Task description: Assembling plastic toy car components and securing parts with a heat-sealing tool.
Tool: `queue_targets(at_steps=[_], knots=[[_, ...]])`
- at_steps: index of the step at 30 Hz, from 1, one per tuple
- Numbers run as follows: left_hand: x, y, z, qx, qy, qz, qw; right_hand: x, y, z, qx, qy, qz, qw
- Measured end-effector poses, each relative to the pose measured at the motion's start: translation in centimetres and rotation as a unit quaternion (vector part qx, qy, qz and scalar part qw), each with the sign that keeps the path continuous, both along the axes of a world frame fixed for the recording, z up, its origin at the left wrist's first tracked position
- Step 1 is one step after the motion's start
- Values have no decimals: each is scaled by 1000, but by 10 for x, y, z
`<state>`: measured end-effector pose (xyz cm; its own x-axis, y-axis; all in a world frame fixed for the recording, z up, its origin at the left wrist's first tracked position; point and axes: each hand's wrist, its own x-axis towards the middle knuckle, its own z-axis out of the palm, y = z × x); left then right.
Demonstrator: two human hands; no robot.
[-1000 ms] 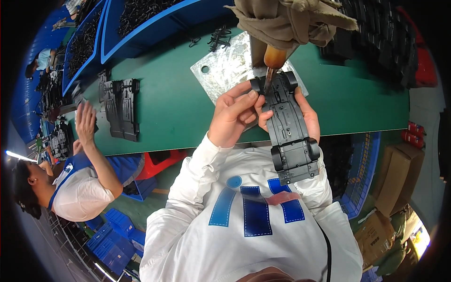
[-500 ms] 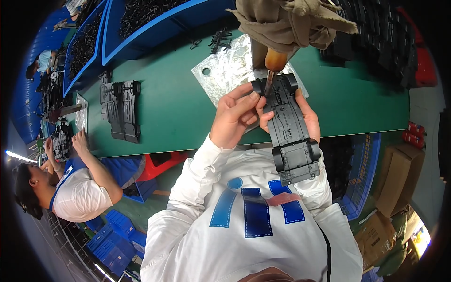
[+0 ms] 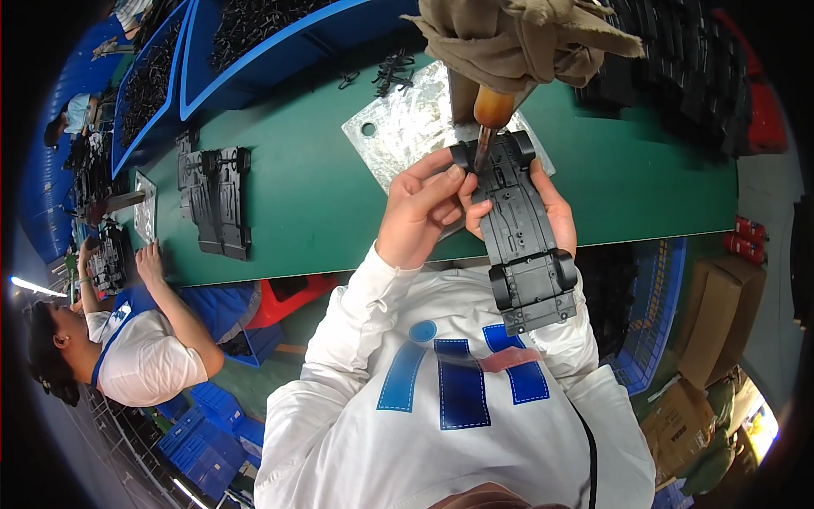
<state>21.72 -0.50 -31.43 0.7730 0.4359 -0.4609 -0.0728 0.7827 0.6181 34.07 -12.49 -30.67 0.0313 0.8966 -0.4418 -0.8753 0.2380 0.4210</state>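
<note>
A black plastic toy-car chassis (image 3: 515,225) lies tilted in my right hand (image 3: 555,212), with wheels at both ends. My right thumb runs along its right edge, and fingertips show at its left edge. Close to the upper left wheel (image 3: 464,155), my left hand (image 3: 415,212) is closed, thumb and index finger pressed together at the chassis; whether a small part sits between them is hidden. From above, a metal tip (image 3: 484,148) under an amber handle (image 3: 493,108) reaches down to the chassis beside that wheel. Beige cloth (image 3: 521,42) is wrapped round the tool's top.
A shiny metal plate (image 3: 394,127) lies on the green table (image 3: 314,204) behind my hands. Small black parts (image 3: 393,73) and blue bins (image 3: 254,72) stand beyond it. More chassis lie at left (image 3: 216,204) and are stacked at right (image 3: 678,59). A co-worker (image 3: 140,348) sits at left.
My hands, the chassis and the tool keep nearly the same position relative to each other. The whole view has shifted slightly. At left, the co-worker's arms have moved a little.
</note>
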Motion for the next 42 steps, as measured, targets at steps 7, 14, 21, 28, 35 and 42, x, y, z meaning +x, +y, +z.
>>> queue_targets(at_steps=[7,14,21,28,35,42], knots=[[2,-1,-1,-2,6,8,1000,0,0,0,-1,3,-3,1000],[1,-1,0,-11,-10,8,1000,1,-1,0,5,15,0,1000],[1,-1,0,-6,-8,4,1000,0,0,2,2,20,-3,1000],[1,-2,1,-10,-6,17,1000,-1,1,3,-8,20,-5,1000],[-1,1,-3,-5,-9,9,1000,0,2,4,-9,28,0,1000],[0,-1,-2,-15,-12,22,1000,-2,3,5,-12,11,-2,1000]])
